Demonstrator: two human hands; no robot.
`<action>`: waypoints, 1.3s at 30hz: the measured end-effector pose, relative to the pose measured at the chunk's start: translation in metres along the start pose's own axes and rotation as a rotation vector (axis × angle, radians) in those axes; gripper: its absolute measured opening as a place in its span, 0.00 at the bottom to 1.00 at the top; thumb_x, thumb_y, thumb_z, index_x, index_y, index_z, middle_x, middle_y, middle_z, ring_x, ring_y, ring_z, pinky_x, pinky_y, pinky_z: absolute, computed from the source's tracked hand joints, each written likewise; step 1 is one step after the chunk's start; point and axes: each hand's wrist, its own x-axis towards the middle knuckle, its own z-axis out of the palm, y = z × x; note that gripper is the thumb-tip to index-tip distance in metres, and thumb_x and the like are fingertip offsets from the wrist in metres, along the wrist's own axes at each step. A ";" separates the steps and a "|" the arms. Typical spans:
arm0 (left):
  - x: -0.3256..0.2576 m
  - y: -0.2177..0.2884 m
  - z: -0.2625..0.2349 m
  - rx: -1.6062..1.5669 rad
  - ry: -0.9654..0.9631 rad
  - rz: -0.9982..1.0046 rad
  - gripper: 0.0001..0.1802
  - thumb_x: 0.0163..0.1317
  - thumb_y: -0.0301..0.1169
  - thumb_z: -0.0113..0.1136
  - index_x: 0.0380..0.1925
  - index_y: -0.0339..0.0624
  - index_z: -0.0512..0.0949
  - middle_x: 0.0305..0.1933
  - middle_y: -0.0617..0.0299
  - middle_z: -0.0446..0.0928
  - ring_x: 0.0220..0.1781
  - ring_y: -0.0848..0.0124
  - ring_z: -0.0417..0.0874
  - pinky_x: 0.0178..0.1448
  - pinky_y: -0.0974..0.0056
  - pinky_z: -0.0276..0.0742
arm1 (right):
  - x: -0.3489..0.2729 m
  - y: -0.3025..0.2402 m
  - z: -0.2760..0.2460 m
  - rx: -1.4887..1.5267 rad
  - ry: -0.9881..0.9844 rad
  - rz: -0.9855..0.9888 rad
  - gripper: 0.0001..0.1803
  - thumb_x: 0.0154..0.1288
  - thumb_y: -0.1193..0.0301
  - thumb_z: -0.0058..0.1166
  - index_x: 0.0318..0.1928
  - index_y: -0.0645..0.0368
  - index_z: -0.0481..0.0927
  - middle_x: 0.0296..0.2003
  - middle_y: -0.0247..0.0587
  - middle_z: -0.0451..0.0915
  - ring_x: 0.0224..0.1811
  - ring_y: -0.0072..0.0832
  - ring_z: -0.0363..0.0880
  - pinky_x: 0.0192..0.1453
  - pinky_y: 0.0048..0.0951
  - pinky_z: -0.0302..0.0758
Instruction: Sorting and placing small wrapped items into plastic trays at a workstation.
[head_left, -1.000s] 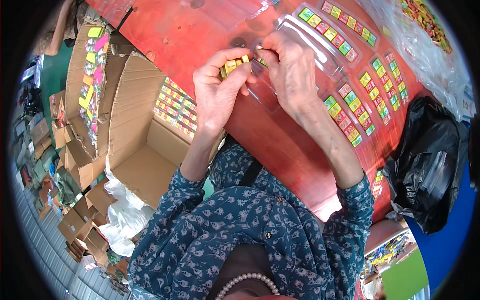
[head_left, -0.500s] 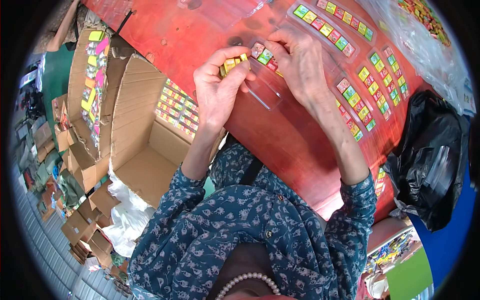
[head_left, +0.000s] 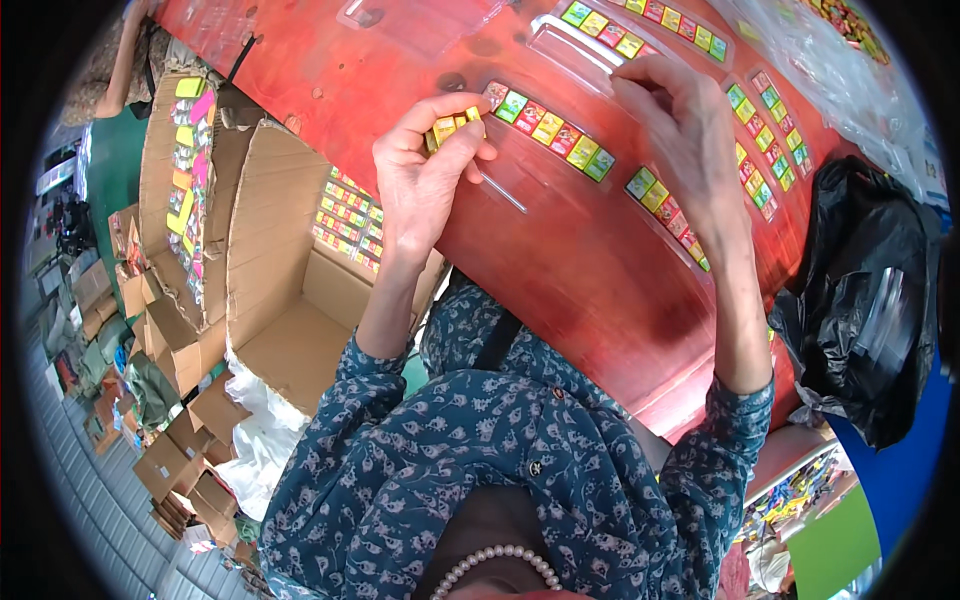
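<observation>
Above the red table (head_left: 560, 245), left hand (head_left: 425, 170) pinches small yellow blocks (head_left: 442, 129), just beside a row of coloured blocks (head_left: 548, 127). Right hand (head_left: 690, 145) hangs near that row, fingers bent; can't tell if it grips anything.

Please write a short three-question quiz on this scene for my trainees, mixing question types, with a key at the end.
1. What colour are the small blocks in the left hand?
(A) blue (B) yellow (C) black

2. True or false: the row of pieces beside the left hand mixes several colours.

3. Put these in order, left to right in the picture: black bag, right hand, open cardboard box.

Key: 1. B. 2. True. 3. Open cardboard box, right hand, black bag.
</observation>
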 end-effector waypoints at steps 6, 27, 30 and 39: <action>0.007 -0.004 0.004 0.097 -0.045 0.026 0.10 0.58 0.23 0.53 0.39 0.34 0.77 0.27 0.63 0.77 0.26 0.79 0.77 0.27 0.76 0.71 | -0.020 0.009 -0.001 -0.096 -0.078 -0.134 0.05 0.53 0.81 0.50 0.32 0.69 0.76 0.27 0.57 0.77 0.31 0.48 0.77 0.35 0.37 0.73; 0.065 0.042 0.007 -0.015 -0.307 -0.145 0.11 0.52 0.27 0.65 0.35 0.36 0.78 0.26 0.63 0.77 0.24 0.81 0.75 0.23 0.78 0.64 | -0.006 0.031 -0.036 0.481 0.110 0.186 0.09 0.52 0.80 0.54 0.36 0.67 0.81 0.30 0.36 0.81 0.32 0.19 0.77 0.37 0.20 0.73; 0.080 0.041 0.020 0.045 -0.333 -0.100 0.11 0.53 0.28 0.64 0.36 0.37 0.78 0.27 0.65 0.76 0.24 0.82 0.74 0.23 0.79 0.62 | -0.003 0.033 -0.038 0.505 0.156 0.200 0.09 0.52 0.80 0.55 0.36 0.67 0.81 0.29 0.37 0.81 0.31 0.19 0.77 0.36 0.19 0.74; 0.111 0.017 0.044 0.413 -0.444 -0.014 0.06 0.52 0.24 0.61 0.32 0.40 0.79 0.23 0.67 0.75 0.22 0.82 0.73 0.24 0.78 0.66 | 0.009 0.035 -0.006 0.378 0.112 0.136 0.10 0.50 0.82 0.55 0.36 0.69 0.79 0.27 0.41 0.81 0.27 0.23 0.79 0.34 0.23 0.75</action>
